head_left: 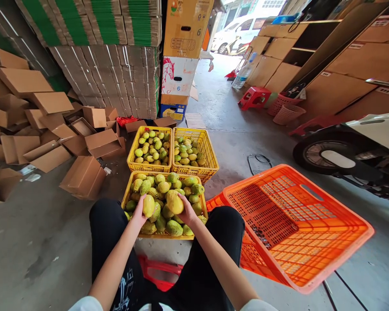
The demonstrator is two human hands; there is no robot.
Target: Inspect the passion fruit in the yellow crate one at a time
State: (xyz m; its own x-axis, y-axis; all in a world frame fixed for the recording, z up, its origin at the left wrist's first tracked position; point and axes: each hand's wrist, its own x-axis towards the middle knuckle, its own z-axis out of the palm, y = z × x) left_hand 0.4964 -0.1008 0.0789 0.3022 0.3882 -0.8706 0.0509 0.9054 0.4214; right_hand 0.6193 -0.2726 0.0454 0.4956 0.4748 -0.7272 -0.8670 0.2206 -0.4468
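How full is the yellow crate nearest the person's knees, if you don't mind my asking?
The yellow crate looks full: green-yellow fruit is heaped right across it, about level with the rim, hiding its bottom.

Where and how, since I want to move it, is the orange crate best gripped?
Probably at the oblong slot in the far wall of the orange crate. Come from above and hook fingers through: the open top faces up, and the slot runs along the rim, leaving a bar to close on.
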